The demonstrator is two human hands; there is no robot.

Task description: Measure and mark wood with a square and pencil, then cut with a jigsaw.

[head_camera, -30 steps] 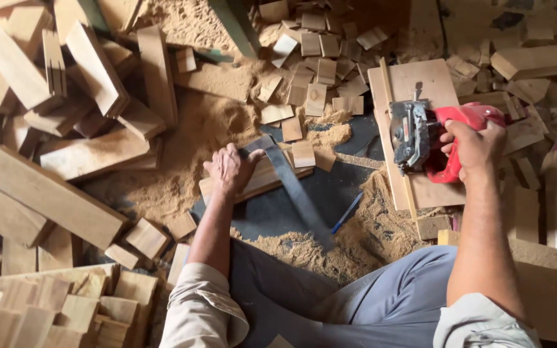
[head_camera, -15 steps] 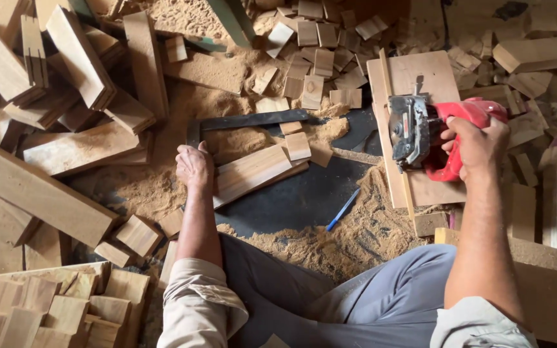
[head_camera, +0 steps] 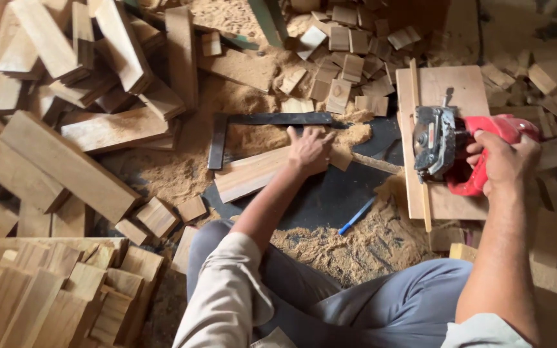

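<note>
A pale, flat wooden plank (head_camera: 259,173) is pressed down under the open, spread left hand (head_camera: 309,149) on a dark mat (head_camera: 330,193) strewn with sawdust. A black steel L-shaped square (head_camera: 253,125) lies just beyond it. A red-handled circular saw (head_camera: 452,149) (resting on a plywood board (head_camera: 449,90)) is clenched by the right hand (head_camera: 504,161). A blue pen (head_camera: 356,216) lies near.

Hands: two, the left hand (head_camera: 309,149) and the right hand (head_camera: 501,158)
Red power saws: one (head_camera: 449,149)
Steel squares: one (head_camera: 262,126)
Blue pencils: one (head_camera: 356,216)
Flat boards under the saw: one (head_camera: 452,90)
Long planks by the left hand: one (head_camera: 253,174)
Small offcut blocks (head_camera: 349,64): too many to count, heaped at the floor's far edge
Sawdust mounds (head_camera: 349,245): several, merging
</note>
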